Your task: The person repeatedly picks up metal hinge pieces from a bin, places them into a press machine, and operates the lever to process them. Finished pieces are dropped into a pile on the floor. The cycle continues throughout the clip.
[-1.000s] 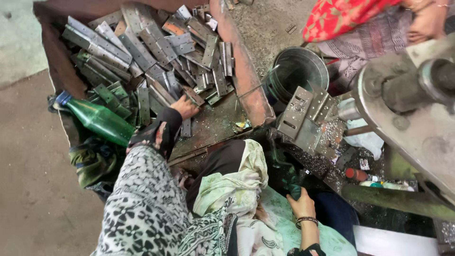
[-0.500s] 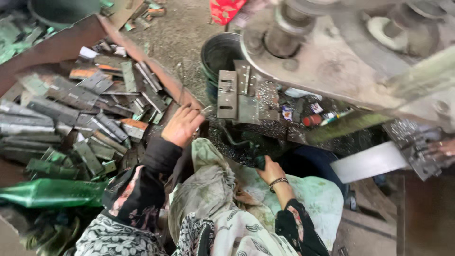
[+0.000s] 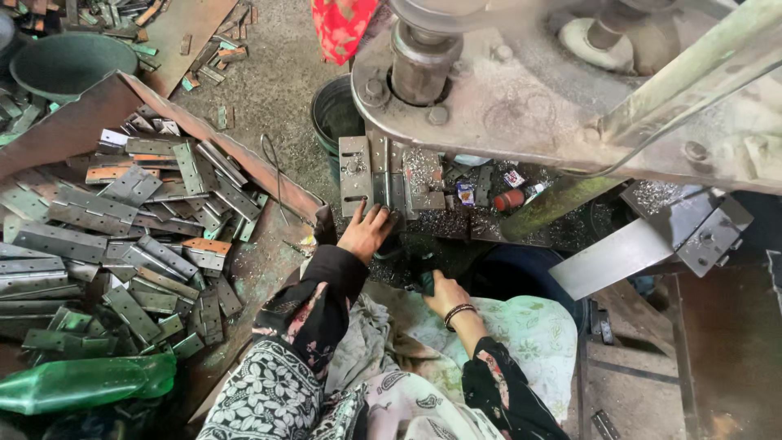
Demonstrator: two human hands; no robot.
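Reaching forward, the left hand [image 3: 366,231] lies flat with its fingers spread, and the fingertips touch the bottom edge of a grey metal hinge plate [image 3: 356,173] that sits on the bed of the big machine [image 3: 521,98]. The hand is open and does not hold anything; it only presses on the plate. The right hand [image 3: 444,292] is lower down and nearer the body, with a bangle [image 3: 459,311] on the wrist. Its fingers are curled round something small and dark, but it is too hidden to tell what it is. Beside the plate lie more flat metal pieces [image 3: 407,175] and lots of tiny shiny chips. A little red cap [image 3: 511,200] rests just to the right of them. Behind the plate stands a dark round bucket [image 3: 336,114]. Far to the left is a big pile of grey hinges [image 3: 138,236] in a rusty tray [image 3: 244,155]. A green bottle [image 3: 81,383] lies at the bottom left. A pale green cloth [image 3: 521,334] covers the lap. A bit of red cloth [image 3: 342,24] shows at the top.
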